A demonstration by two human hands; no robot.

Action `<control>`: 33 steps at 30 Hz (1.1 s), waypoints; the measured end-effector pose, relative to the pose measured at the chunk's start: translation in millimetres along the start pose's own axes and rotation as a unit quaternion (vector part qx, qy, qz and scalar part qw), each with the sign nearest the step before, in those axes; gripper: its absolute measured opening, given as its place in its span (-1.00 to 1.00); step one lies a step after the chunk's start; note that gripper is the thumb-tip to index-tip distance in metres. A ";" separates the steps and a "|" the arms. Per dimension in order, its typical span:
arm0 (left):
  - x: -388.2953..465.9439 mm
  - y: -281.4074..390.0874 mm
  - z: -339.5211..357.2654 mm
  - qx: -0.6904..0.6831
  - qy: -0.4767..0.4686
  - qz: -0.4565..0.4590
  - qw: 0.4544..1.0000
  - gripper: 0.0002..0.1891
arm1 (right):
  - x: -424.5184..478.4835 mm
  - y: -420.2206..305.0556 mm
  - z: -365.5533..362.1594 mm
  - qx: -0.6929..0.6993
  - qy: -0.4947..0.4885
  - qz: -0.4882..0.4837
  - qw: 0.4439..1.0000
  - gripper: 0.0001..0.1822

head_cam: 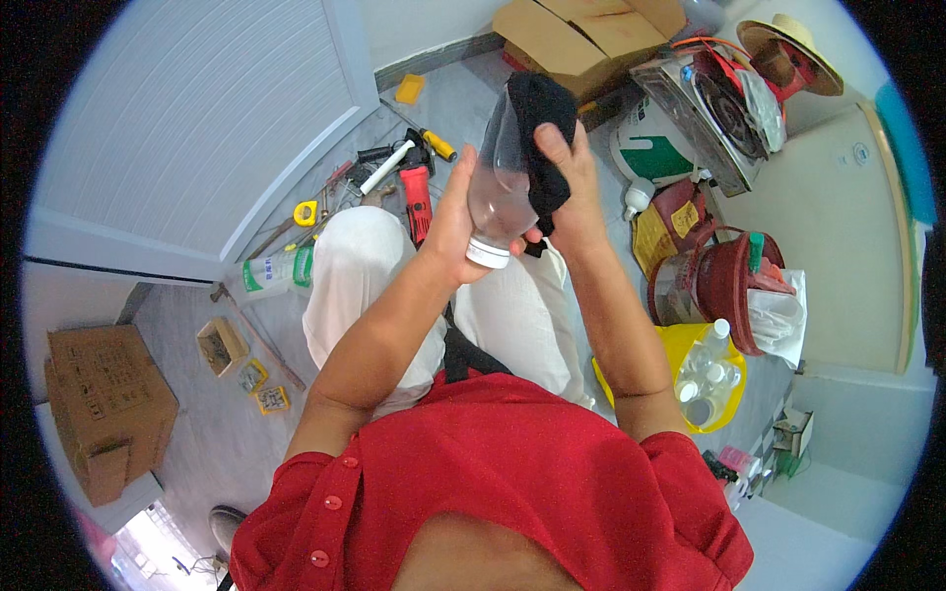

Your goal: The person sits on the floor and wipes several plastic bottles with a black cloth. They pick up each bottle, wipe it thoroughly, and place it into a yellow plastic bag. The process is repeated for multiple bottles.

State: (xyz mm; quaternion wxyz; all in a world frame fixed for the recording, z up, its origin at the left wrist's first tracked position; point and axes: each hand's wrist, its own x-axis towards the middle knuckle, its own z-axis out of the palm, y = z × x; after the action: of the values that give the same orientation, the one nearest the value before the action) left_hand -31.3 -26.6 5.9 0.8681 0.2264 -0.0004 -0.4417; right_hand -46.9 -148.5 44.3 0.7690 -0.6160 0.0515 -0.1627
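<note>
A clear plastic bottle (499, 188) with a white cap (488, 253) is tilted, its cap end towards me and its base end away. My left hand (452, 221) grips it around the capped end, on its left side. A black cloth (545, 148) lies against the bottle's right side and covers part of its far end. My right hand (575, 192) holds this cloth, thumb on top, with fingertips near the bottle's capped end. Below both hands are my knees in white trousers (369, 273).
Left on the floor lie a red power tool (417, 203), a yellow-handled screwdriver (439, 145), a tape measure (305, 213) and a hammer (259, 332). Right stand a dark red bucket (728, 288) and a yellow bag (676, 336) of bottles. An open cardboard box (554, 37) is ahead.
</note>
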 end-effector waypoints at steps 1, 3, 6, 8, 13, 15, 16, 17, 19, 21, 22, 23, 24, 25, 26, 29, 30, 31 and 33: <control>-0.3 1.0 1.1 0.031 0.023 0.011 0.999 -0.33 | -5.3 -2.0 0.9 -0.026 0.000 0.009 1.000 -0.36; -0.7 0.1 1.3 0.065 0.038 0.039 0.996 -0.35 | -11.0 -0.5 0.1 -0.054 -0.003 -0.011 0.998 -0.31; 3.5 -7.8 -9.0 0.107 0.068 0.097 0.987 -0.37 | -21.2 1.3 7.9 -0.077 0.007 -0.063 0.995 -0.29; 6.2 -12.4 -10.7 0.127 0.055 0.147 0.979 -0.37 | -28.0 0.3 11.1 -0.076 0.013 -0.076 0.994 -0.28; 15.3 -14.0 -27.2 0.359 0.100 0.310 0.875 -0.47 | -37.1 9.3 10.6 -0.121 0.039 -0.144 0.981 -0.14; 12.9 -14.0 -23.2 0.367 0.081 0.306 0.875 -0.47 | -32.8 4.2 8.2 -0.088 0.030 -0.145 0.985 -0.08; 10.6 -14.4 -19.1 0.317 0.068 0.265 0.908 -0.47 | -31.3 -3.5 9.6 -0.064 0.029 -0.137 0.988 -0.07; 7.0 -14.9 -13.9 0.265 0.055 0.221 0.937 -0.46 | -29.3 -10.4 10.8 -0.040 0.029 -0.130 0.990 -0.07; -1.3 -12.8 0.6 0.199 0.021 0.143 0.969 -0.44 | -18.4 -16.8 2.5 -0.021 0.050 -0.132 0.990 -0.16; -10.1 -7.5 10.1 0.171 -0.015 0.077 0.982 -0.41 | -10.1 -27.5 -4.3 0.038 0.032 -0.105 0.993 -0.24; -6.3 -6.1 -1.6 0.190 -0.060 0.041 0.979 -0.34 | -7.1 -32.2 -6.1 0.065 0.019 -0.100 0.993 -0.37; -6.0 -6.5 -2.6 0.180 -0.050 0.013 0.982 -0.29 | -2.5 -33.2 -13.0 0.079 -0.016 -0.080 0.994 -0.41; -7.7 -6.6 1.7 0.170 -0.042 -0.018 0.984 -0.24 | 2.1 -33.1 -23.9 0.093 -0.047 -0.061 0.993 -0.44; -9.5 -6.2 6.0 0.161 -0.034 -0.050 0.985 -0.19 | 5.9 -34.1 -32.5 0.107 -0.079 -0.042 0.990 -0.47; -11.3 -4.5 9.5 0.145 -0.042 -0.076 0.986 -0.16 | 8.6 -35.1 -39.0 0.105 -0.095 -0.037 0.989 -0.57; -13.2 -3.1 11.6 0.101 -0.078 -0.083 0.988 -0.16 | 5.3 -48.0 -37.7 0.027 -0.088 -0.041 0.995 -0.61; -13.8 -2.5 11.3 0.103 -0.067 -0.086 0.989 -0.15 | 3.3 -51.5 -32.0 0.020 -0.072 -0.048 0.996 -0.70; -13.3 -3.7 10.5 0.077 -0.087 -0.087 0.989 -0.18 | 3.6 -50.3 -29.4 0.008 -0.058 -0.060 0.997 -0.74; -10.7 -7.5 6.0 0.025 -0.126 -0.088 0.988 -0.24 | 5.5 -47.3 -25.1 -0.017 -0.029 -0.083 0.996 -0.79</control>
State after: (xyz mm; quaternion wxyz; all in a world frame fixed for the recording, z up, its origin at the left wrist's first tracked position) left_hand -44.7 -24.5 10.5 0.8132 0.1894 -0.1011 -0.5410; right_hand -57.6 -182.6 84.7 0.7435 -0.6356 -0.0199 -0.2070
